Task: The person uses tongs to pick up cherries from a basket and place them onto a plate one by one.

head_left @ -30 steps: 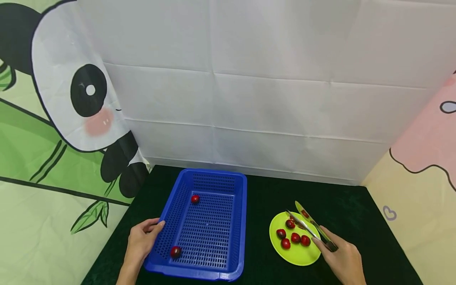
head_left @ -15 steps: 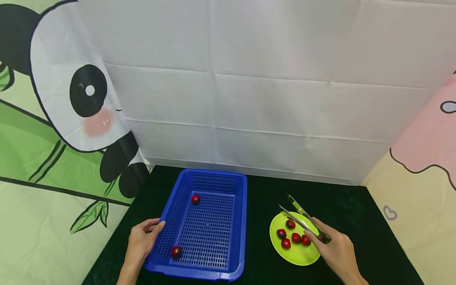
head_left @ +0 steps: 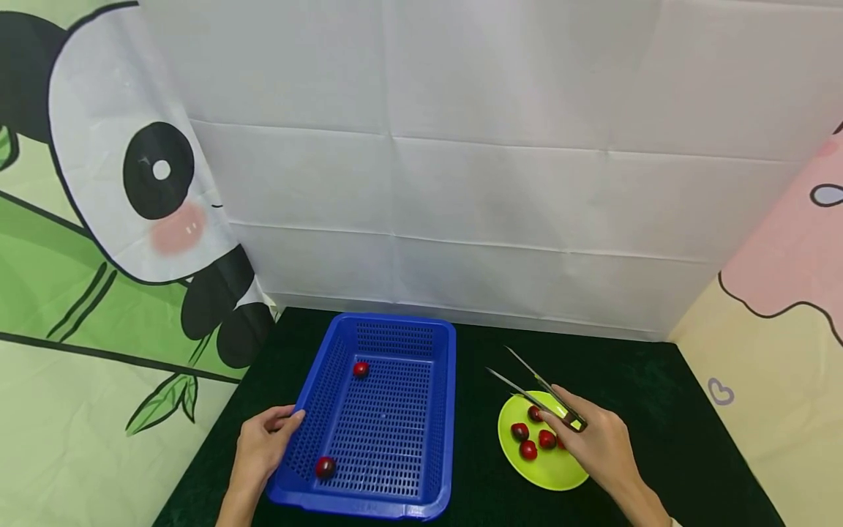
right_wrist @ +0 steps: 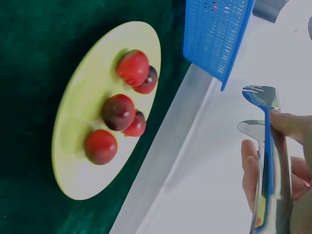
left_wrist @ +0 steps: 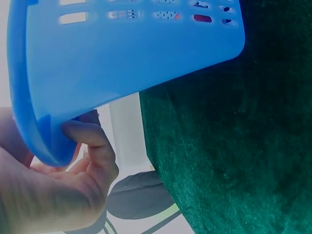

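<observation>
My left hand [head_left: 260, 443] grips the left rim of a blue perforated plastic basket [head_left: 453, 410], its fingers curled at the rim in the left wrist view. Inside lie two small round red fruits with dark patches, one far [head_left: 361, 369] and one near [head_left: 326, 467]. My right hand [head_left: 596, 439] holds metal tongs [right_wrist: 280, 195], one tip slotted and one spoon-like. The tips stand apart with nothing between them. In the head view the tongs overlap the yellow-green plate [head_left: 549, 479], which bears several similar fruits [right_wrist: 118, 112]. The hand partly hides one of them there.
A dark green cloth [head_left: 477, 439] covers the table, with a strip of it between basket and plate. Behind stands a white fabric wall [head_left: 487, 197]. Printed curtains flank the table, a panda [head_left: 197, 241] at left and a pink shape [head_left: 784, 256] at right.
My right hand has moved left over the plate with the tongs, whose tips now point up-left past the plate toward the basket. Left hand, basket and fruits have stayed in place.
</observation>
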`<control>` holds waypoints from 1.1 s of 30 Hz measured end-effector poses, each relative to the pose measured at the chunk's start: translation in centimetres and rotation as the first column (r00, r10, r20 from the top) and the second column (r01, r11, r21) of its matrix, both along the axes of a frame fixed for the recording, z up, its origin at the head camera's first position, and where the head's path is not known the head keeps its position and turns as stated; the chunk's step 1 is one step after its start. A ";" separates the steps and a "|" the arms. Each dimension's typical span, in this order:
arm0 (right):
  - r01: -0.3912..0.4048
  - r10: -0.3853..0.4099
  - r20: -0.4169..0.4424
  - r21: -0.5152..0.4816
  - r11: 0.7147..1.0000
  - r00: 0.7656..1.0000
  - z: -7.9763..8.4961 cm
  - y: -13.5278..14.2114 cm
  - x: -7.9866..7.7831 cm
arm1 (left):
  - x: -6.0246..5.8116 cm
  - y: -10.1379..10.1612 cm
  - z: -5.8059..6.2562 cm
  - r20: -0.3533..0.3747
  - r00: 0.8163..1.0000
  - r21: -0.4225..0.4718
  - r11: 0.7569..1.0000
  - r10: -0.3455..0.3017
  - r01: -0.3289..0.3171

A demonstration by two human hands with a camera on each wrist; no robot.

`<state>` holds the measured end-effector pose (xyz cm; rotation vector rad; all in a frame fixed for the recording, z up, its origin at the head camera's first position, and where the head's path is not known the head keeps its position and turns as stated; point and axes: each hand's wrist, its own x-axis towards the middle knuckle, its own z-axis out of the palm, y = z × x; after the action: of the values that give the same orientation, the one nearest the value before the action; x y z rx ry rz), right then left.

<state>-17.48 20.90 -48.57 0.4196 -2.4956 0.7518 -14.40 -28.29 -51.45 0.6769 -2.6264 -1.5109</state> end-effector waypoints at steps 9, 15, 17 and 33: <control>-0.089 0.089 -0.020 -0.013 0.996 0.996 0.9 -1.9 -0.8 | -0.1 0.0 0.0 0.009 1.000 0.014 1.000 0.005 -0.005; -0.164 0.164 -0.033 0.002 0.986 0.986 1.5 -3.1 -1.3 | -0.3 0.0 0.1 0.008 1.000 -0.003 1.000 0.002 -0.002; -0.195 0.195 -0.047 0.011 0.981 0.980 1.6 -3.5 -1.4 | -0.2 0.1 0.2 0.008 1.000 -0.010 1.000 0.007 -0.007; -0.335 0.337 -0.074 0.041 0.941 0.939 1.9 -6.9 -2.0 | -0.1 0.0 0.0 0.016 1.000 -0.011 1.000 0.010 -0.010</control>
<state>-19.50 14.05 -46.64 0.8862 -2.3886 0.8103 -14.50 -28.31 -51.48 0.7032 -2.6366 -1.4940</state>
